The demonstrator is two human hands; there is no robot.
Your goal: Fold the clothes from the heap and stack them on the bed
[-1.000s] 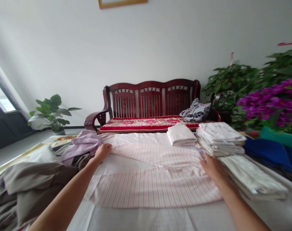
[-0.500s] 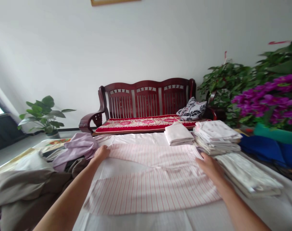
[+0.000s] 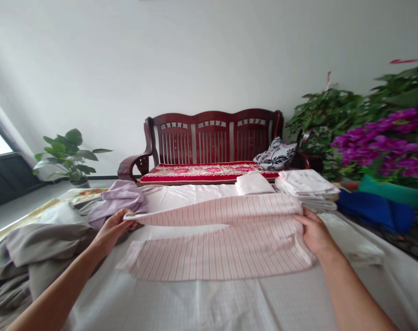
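Observation:
A pair of pink-and-white striped trousers [image 3: 215,253] lies sideways across the white-covered table, legs toward the left and waist toward the right. My left hand [image 3: 117,225] pinches the hem of the far leg, raised off the cloth. At the waist end, my right hand [image 3: 314,230] grips the fabric between thumb and fingers. The far leg is pulled taut between both hands, while the near leg rests flat on the white cloth [image 3: 181,303]. Behind the waist end sit a folded white garment [image 3: 253,183] and a stack of folded clothes [image 3: 307,186].
Rumpled grey-brown clothing [image 3: 50,248] and a lilac garment [image 3: 121,202] are heaped at the left. Another folded white garment [image 3: 355,239] lies beyond my right hand. A blue cloth [image 3: 374,209] and purple flowers [image 3: 388,138] stand right. Behind is a wooden bench [image 3: 212,133].
My left hand has moved left and toward me, lifting the far leg's hem. My right hand has shifted slightly right, and the far leg is now stretched and raised.

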